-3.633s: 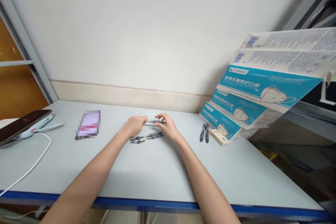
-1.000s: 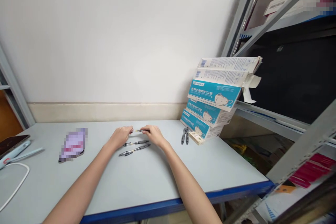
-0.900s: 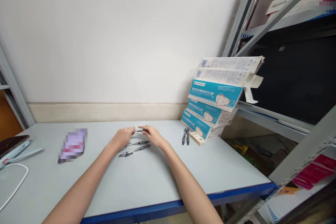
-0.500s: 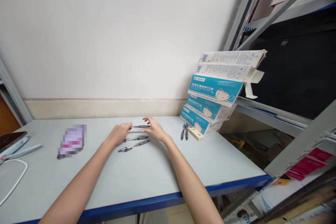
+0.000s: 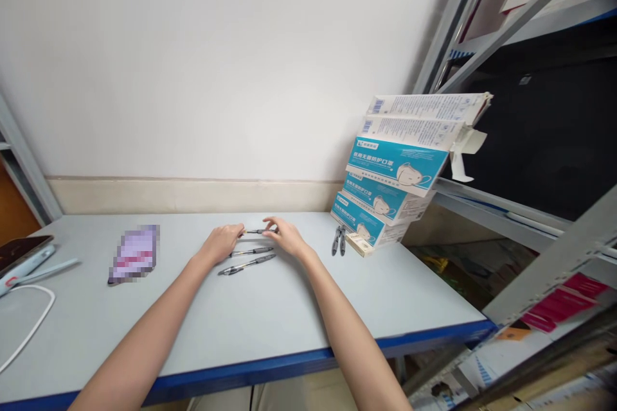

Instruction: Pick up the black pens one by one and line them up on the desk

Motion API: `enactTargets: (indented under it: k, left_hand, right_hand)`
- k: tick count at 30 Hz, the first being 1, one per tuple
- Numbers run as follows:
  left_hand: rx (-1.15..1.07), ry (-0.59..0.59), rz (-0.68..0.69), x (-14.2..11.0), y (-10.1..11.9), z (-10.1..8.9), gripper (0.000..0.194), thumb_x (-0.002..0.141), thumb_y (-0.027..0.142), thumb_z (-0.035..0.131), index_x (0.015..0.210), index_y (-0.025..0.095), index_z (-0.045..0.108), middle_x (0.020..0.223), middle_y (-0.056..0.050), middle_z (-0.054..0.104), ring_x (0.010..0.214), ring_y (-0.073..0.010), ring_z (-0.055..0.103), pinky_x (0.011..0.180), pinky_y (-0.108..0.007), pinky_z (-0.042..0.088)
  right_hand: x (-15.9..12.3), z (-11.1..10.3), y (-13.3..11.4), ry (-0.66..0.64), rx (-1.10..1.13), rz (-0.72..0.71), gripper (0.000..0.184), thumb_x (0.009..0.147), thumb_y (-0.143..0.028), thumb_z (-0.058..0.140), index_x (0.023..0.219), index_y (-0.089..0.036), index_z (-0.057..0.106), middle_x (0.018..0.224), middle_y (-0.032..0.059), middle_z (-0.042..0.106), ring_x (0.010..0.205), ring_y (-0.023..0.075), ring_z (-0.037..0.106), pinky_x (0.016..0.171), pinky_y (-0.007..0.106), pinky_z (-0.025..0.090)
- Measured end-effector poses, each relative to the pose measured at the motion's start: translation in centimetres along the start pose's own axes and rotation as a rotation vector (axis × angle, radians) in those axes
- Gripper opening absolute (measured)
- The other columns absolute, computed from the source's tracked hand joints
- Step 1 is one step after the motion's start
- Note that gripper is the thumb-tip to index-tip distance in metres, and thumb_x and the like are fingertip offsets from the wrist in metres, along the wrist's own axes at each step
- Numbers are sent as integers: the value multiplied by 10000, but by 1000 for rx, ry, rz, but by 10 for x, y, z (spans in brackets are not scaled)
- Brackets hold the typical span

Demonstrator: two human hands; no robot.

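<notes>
A dark clear-barrelled pen is held level between my hands, just above the table. My left hand is closed around its left end. The fingers and thumb of my right hand pinch its right end. Below it on the table lie two similar pens, one nearly level and the other slanting up to the right. The left tip of the upper one is partly hidden by my left hand.
Stacked mask boxes stand at the right, with a small box and two grey pen-like pieces before them. A blurred purple packet, a phone and a white cable lie left. Metal shelving borders the right side.
My right fingers have closed in on the right end of the pen, where they were more spread before. The two pens on the table lie as before; the view has shifted slightly.
</notes>
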State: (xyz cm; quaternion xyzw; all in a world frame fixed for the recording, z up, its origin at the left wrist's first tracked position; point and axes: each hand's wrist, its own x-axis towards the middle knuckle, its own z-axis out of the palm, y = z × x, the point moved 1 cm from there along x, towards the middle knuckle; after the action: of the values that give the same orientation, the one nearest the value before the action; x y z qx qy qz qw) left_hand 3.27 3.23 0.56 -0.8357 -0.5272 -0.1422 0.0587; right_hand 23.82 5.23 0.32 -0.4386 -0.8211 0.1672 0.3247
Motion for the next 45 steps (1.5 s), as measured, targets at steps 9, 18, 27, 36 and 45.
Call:
enactTargets:
  k: [9, 18, 27, 36, 45]
  left_hand:
    - [-50, 18, -22, 1, 1, 3, 273, 886, 254, 246, 858, 209, 514, 819, -47, 639, 750, -183, 584, 636, -263, 365]
    - [-615, -37, -196, 12, -16, 6, 493, 842, 507, 263, 1064, 168, 544, 732, -17, 646, 572, -144, 527, 586, -259, 401]
    - [-348, 128, -74, 5, -2, -6, 350, 811, 406, 379, 958, 237, 648, 958, -25, 679, 857, -192, 589, 725, -265, 399]
    - [-172, -14, 15, 7, -4, -3, 308, 858, 372, 377, 869, 220, 644, 838, -37, 682, 740, -163, 594, 644, -233, 389]
    - [40, 191, 17, 3, -2, -2, 308, 906, 369, 339, 992, 211, 589, 985, -62, 658, 893, -193, 587, 684, -262, 395]
  right_hand:
    - [0, 5, -2, 12, -109, -16, 251, 836, -344, 500, 1035, -253, 623, 928, 13, 668, 790, 140, 586, 741, 237, 376]
    - [2, -4, -4, 37, -150, -4, 273, 874, -301, 433, 1024, -230, 649, 902, 24, 686, 888, 158, 591, 756, 217, 364]
    - [2, -7, 1, -168, -188, 223, 389, 906, -313, 328, 781, -180, 671, 689, 9, 632, 644, 113, 527, 638, 217, 301]
    - [3, -4, 1, -168, -159, 252, 382, 899, -316, 338, 754, -166, 657, 652, 13, 598, 638, 121, 492, 698, 250, 308]
    - [-1, -8, -12, -7, -116, 53, 194, 850, -321, 486, 944, -223, 623, 871, 9, 637, 811, 132, 532, 806, 281, 281]
